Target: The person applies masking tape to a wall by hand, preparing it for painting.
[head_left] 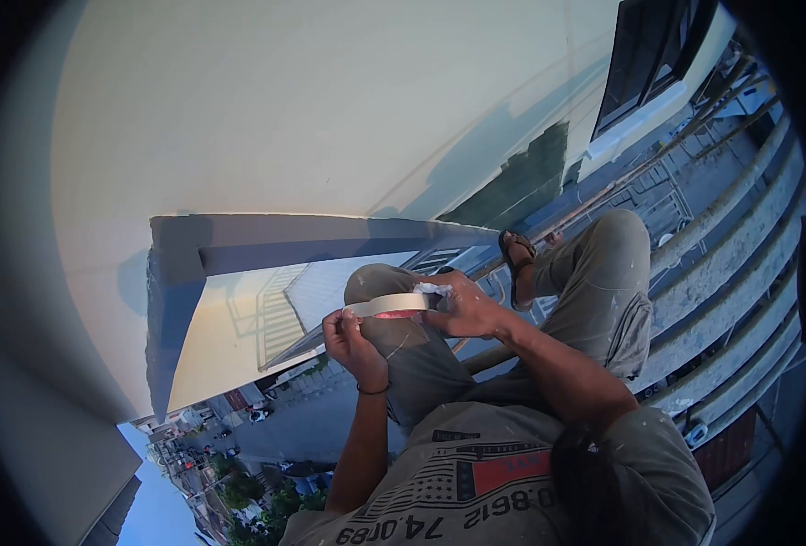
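A roll of pale masking tape point(392, 305) with a reddish inner core is held between both hands above the lap. My left hand point(354, 348) pinches the tape at the roll's left end, its fingers closed. My right hand point(465, 308) grips the roll's right side, with a crumpled whitish scrap point(433, 289) by its thumb and fingers. Under the hands are the raised knees in dusty grey trousers point(603, 273). Part of the roll is hidden by the right hand's fingers.
A cream wall point(266, 109) with a grey-blue ledge point(312, 233) rises in front. Curved slats or poles point(721, 300) lie at the right, beside a sandaled foot point(518, 264). A dark window point(644, 59) is at the upper right. Far below is a street point(298, 426) with vehicles and trees.
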Tool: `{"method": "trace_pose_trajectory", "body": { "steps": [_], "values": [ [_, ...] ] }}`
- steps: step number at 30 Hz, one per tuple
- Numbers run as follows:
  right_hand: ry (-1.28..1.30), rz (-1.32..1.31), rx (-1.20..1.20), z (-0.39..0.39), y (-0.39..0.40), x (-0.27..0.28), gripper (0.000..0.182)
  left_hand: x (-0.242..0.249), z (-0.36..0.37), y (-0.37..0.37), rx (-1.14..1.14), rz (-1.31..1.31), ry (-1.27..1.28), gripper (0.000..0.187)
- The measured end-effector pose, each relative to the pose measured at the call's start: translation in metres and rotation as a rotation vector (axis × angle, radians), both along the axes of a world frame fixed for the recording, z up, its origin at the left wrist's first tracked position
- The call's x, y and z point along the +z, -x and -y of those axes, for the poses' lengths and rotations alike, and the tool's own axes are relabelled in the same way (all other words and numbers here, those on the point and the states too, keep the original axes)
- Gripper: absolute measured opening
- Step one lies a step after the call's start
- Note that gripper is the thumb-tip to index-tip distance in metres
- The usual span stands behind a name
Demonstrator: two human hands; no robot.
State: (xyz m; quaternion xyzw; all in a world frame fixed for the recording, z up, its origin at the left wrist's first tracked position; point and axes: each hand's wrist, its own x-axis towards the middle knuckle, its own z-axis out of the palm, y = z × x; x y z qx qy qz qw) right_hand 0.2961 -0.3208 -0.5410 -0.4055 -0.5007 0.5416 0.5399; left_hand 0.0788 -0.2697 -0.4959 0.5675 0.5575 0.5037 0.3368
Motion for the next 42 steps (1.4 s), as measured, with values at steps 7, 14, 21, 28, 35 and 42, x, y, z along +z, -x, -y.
{"method": "trace_pose_trajectory", "body": {
  "steps": [7, 14, 21, 28, 35, 42],
  "values": [
    [-0.02, 0.005, -0.021, -0.0004, 0.0016, -0.0028, 0.043, -0.0008, -0.0007, -0.0001, 0.008, -0.013, 0.001, 0.013],
    [-0.037, 0.004, -0.013, -0.0019, 0.0021, -0.0038, 0.036, 0.0008, -0.0004, -0.0008, -0.005, -0.025, -0.01, 0.014],
    [-0.059, -0.006, -0.044, -0.0017, 0.0037, -0.0022, 0.03, 0.0017, 0.0002, -0.0013, -0.009, -0.029, 0.001, 0.015],
    [-0.036, -0.009, -0.028, -0.0012, 0.0028, 0.0017, 0.031, 0.0017, -0.0004, -0.0014, -0.012, -0.032, 0.002, 0.016],
    [-0.049, -0.004, -0.046, -0.001, 0.0037, 0.0009, 0.026, 0.0021, -0.0009, -0.0019, -0.018, -0.022, 0.011, 0.016],
    [-0.072, -0.006, -0.042, -0.0014, 0.0023, 0.0022, 0.024, 0.0026, -0.0014, -0.0026, -0.014, -0.037, 0.004, 0.015]
  ]
}}
